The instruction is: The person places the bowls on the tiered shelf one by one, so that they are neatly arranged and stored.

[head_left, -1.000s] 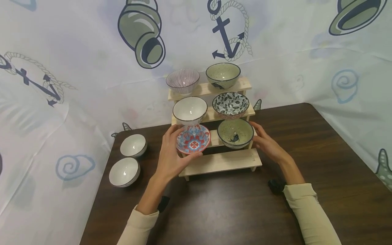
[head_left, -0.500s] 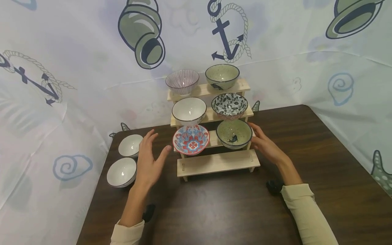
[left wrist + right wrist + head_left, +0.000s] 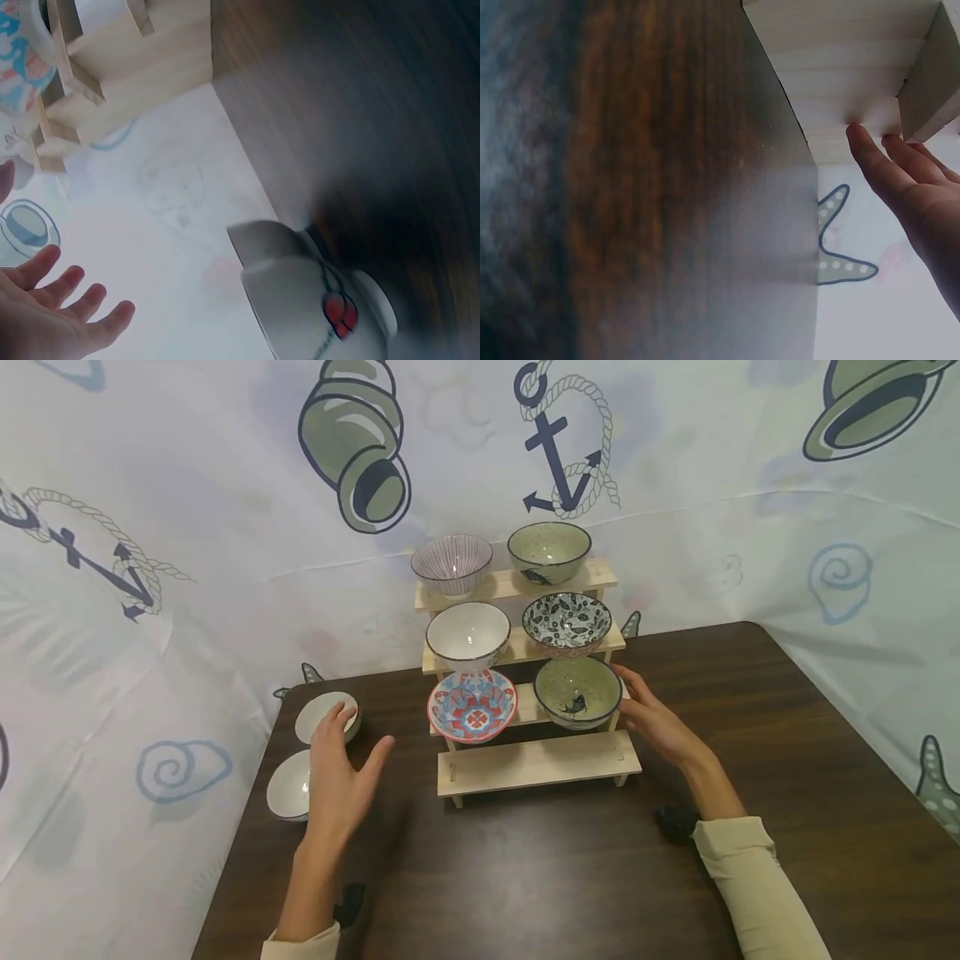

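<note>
On the left, my left hand (image 3: 333, 785) hovers with its fingers spread and holds nothing. It overlaps two white bowls in the head view, the nearer bowl (image 3: 287, 789) and the farther bowl (image 3: 309, 717). In the left wrist view a bowl's outside (image 3: 307, 300) with a red motif stands beside the fingers (image 3: 94, 304). My right hand (image 3: 666, 725) is at the right side of a stepped wooden stand (image 3: 540, 762), fingertips against its wood (image 3: 840, 82). Closest to that hand is a green bowl (image 3: 577, 693) with a dark bird; a red-and-blue patterned bowl (image 3: 472, 706) shares its step.
Higher steps carry a white bowl (image 3: 468, 633), a black-and-white leaf bowl (image 3: 567, 622), a striped bowl (image 3: 452, 564) and another green bowl (image 3: 549, 552). The lowest step is bare wood. A printed cloth (image 3: 465, 452) hangs behind the dark wooden table (image 3: 525, 877).
My left hand has let go of the red-and-blue bowl on the stand and moved left to the two white bowls. My right hand stays at the stand's right side.
</note>
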Demonstrator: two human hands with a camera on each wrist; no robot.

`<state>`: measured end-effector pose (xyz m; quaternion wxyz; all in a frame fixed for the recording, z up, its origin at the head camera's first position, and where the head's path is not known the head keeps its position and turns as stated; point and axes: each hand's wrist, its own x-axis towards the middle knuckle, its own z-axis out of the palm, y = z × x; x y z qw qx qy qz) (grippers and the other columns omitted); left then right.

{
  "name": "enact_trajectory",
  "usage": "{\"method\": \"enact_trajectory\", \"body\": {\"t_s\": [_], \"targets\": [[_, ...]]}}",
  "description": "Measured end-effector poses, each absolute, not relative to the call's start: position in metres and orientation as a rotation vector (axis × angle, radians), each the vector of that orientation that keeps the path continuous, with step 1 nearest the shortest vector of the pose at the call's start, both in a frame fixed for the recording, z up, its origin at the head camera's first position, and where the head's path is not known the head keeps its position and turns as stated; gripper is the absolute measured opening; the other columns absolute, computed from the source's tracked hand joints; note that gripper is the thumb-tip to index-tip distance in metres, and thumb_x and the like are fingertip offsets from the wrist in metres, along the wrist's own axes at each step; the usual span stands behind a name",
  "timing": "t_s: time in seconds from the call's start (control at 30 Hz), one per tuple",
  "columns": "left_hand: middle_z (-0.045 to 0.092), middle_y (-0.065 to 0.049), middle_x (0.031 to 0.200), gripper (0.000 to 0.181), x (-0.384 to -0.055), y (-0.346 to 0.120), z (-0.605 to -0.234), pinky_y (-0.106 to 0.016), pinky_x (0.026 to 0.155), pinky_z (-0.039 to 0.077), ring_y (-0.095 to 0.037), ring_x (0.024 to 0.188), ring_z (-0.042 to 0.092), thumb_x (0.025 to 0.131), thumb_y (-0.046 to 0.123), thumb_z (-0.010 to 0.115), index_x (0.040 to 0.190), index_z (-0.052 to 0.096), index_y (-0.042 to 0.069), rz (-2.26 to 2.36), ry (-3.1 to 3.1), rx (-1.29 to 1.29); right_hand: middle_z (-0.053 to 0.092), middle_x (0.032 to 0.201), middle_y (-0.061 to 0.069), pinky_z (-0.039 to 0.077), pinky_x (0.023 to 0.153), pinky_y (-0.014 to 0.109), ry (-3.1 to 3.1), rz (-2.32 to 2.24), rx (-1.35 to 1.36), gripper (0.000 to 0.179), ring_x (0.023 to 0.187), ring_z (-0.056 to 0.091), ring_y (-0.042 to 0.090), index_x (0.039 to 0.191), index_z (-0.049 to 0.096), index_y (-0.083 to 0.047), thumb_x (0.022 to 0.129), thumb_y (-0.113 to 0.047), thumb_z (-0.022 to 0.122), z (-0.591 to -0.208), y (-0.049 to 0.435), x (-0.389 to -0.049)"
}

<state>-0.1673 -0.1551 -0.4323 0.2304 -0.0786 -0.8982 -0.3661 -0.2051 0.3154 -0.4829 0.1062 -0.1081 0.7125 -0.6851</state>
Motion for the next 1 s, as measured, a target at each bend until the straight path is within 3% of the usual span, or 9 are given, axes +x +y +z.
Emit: {"method": "enact_trajectory", "body": {"t_s": [0.3,0.63,1.0], "targets": [[0.036,-0.022,0.162,0.073,-0.158,-0.181,-0.434,-0.067,0.118,0.024,-0.045,0.150,0.030,0.091,0.032,0.079,0.147,0.047,-0.003,-0.935,-2.509,-0.081,0.016,0.168,0.017,0.025,0.118,0.063,2.104,-1.981,-0.338,0.066,0.142,0.037,0.019,0.166,0.005,-0.030,0.112,-0.032,0.042,-0.482,0.313,-0.207],[0.036,-0.025,0.160,0.085,-0.156,-0.193,-0.450,-0.069,0.120,0.017,-0.046,0.152,0.025,0.085,0.046,0.082,0.147,0.046,0.000,-0.814,-2.607,0.065,0.014,0.166,0.019,0.016,0.119,0.072,2.092,-1.962,-0.320,0.064,0.150,0.025,0.027,0.165,0.003,-0.033,0.113,-0.034,0.040,-0.480,0.319,-0.198],[0.015,-0.031,0.167,0.111,-0.149,-0.218,-0.456,-0.075,0.117,0.010,-0.053,0.155,0.008,0.079,0.061,0.082,0.159,0.031,0.002,-0.724,-2.787,0.279,0.011,0.168,0.019,0.023,0.117,0.066,2.099,-1.937,-0.345,0.065,0.150,0.025,0.027,0.166,0.002,-0.033,0.113,-0.035,0.039,-0.477,0.318,-0.197]]}}
